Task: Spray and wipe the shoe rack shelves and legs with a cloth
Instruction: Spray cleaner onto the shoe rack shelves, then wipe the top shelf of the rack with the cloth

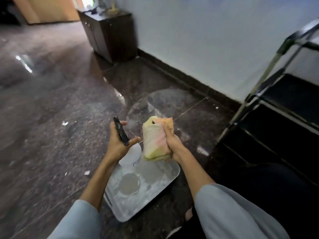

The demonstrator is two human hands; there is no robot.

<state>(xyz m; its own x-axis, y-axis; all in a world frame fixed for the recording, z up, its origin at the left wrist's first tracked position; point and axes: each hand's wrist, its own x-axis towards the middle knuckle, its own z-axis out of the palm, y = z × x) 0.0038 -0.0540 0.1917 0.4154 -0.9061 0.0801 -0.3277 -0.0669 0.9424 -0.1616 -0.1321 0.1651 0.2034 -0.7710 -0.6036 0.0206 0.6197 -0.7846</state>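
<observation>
Above the tray (170, 176), the left hand (119, 138) grips the spray bottle (128, 152) beside the right hand (170, 142) clutching the cloth (153, 137).

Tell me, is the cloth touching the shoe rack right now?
No, the right hand holds the bunched cloth above the tray, well apart from the shoe rack.

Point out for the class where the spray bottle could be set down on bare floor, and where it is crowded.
Bare floor lies left of the left hand and ahead, toward the dark cabinet. Crowded: the tray under the spray bottle and cloth, and the shoe rack at right.
</observation>
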